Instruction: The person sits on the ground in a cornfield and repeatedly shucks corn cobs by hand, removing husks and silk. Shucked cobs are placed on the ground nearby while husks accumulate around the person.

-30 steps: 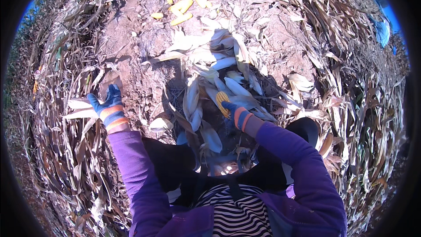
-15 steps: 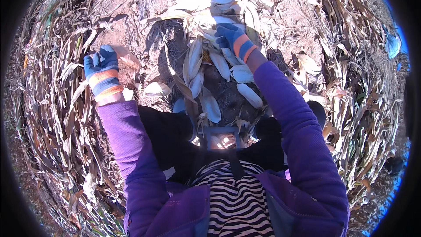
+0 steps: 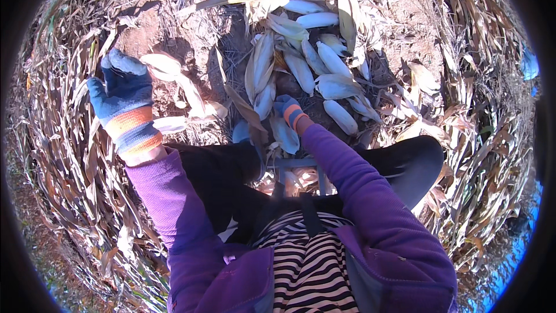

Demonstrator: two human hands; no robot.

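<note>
My left hand point(image 3: 123, 88), in a blue, orange and grey knit glove, is raised at the left, open, thumb apart from the fingers, holding nothing. Just right of it lies a pale loose husk point(image 3: 162, 65). My right hand point(image 3: 288, 108), in a matching glove, reaches low into a heap of corn ears in pale husks. Its fingers are at the upper end of one husked ear point(image 3: 285, 137); their tips are hidden, so I cannot see a grip. Close by are another husked ear point(image 3: 340, 117) and a long upright one point(image 3: 259, 72).
More husked ears point(image 3: 317, 19) lie in the far part of the heap. Dry corn stalks point(image 3: 75, 156) bank up on the left, with more stalks point(image 3: 480, 156) on the right. A grey frame point(image 3: 295, 163) stands between my bent legs point(image 3: 399, 168).
My right hand has come back toward me from the far heap to its near side. The husk blurred beside my left hand now lies still on the ground. My right knee has swung outward.
</note>
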